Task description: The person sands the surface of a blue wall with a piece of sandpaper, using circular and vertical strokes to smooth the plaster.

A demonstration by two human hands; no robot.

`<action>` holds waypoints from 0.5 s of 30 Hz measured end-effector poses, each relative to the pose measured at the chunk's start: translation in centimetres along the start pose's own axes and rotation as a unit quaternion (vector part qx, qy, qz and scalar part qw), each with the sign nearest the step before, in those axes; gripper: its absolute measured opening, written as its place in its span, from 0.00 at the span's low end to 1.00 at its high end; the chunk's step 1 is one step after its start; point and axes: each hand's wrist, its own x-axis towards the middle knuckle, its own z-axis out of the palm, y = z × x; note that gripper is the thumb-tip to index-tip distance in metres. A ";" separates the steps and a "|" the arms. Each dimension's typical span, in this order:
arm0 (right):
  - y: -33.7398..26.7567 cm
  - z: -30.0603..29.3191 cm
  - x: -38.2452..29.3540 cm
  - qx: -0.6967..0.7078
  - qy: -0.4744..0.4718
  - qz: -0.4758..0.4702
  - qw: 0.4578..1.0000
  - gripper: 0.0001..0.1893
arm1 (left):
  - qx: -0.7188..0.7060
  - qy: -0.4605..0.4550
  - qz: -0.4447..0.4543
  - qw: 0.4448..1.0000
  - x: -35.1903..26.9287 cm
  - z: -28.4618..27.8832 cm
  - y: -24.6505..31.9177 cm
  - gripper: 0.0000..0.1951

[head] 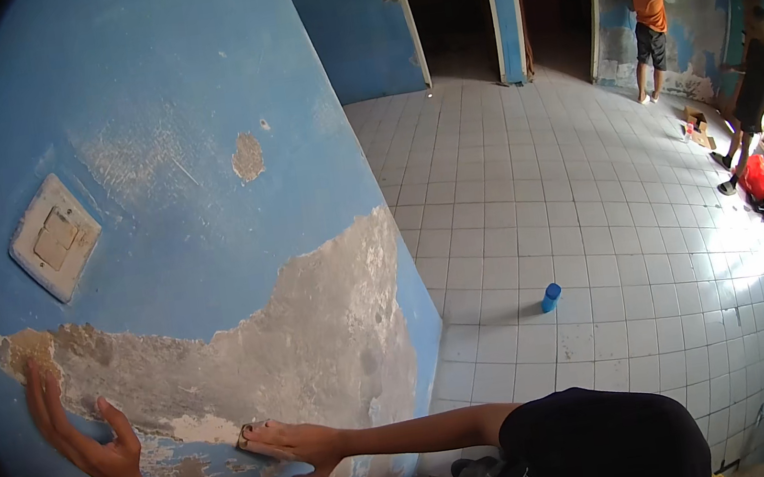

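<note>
My left hand [94,443] is spread against the blue painted wall [132,47], its fingertips on a yellowish bare patch [27,350]. It holds nothing. Lower on the wall, my right hand [300,443] lies flat, fingers pressing a small thin pad [242,436] to the surface. The pad is mostly covered, so its material is unclear; it could be folded sandpaper. It sits at the lower edge of a large grey area of exposed plaster [309,342], where the paint is flaked. A dirty white light switch [56,238] is mounted above my left hand.
The wall ends at a corner [435,315] beside a white tiled floor [496,223]. A blue bottle [550,298] stands on the tiles. Farther off are a person in orange [650,22], a person in dark clothes [755,73], a cardboard box [699,128] and a red plastic bag [759,180].
</note>
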 end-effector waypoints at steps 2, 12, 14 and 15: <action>-0.5 -0.9 1.3 0.016 0.022 -0.024 0.999 0.52 | -0.001 -0.003 -0.003 1.000 0.0 0.1 -0.1 0.22; -1.0 -1.2 3.0 0.041 0.081 -0.063 0.994 0.51 | 0.020 -0.007 -0.009 1.000 -0.8 -0.2 -0.9 0.21; -0.3 -0.8 1.6 0.051 0.070 -0.038 0.995 0.51 | 0.000 -0.005 -0.026 1.000 -1.2 0.4 -0.9 0.22; -0.3 -0.9 1.5 0.067 0.059 -0.019 0.996 0.51 | 0.002 -0.002 -0.024 1.000 -1.0 0.4 -0.9 0.22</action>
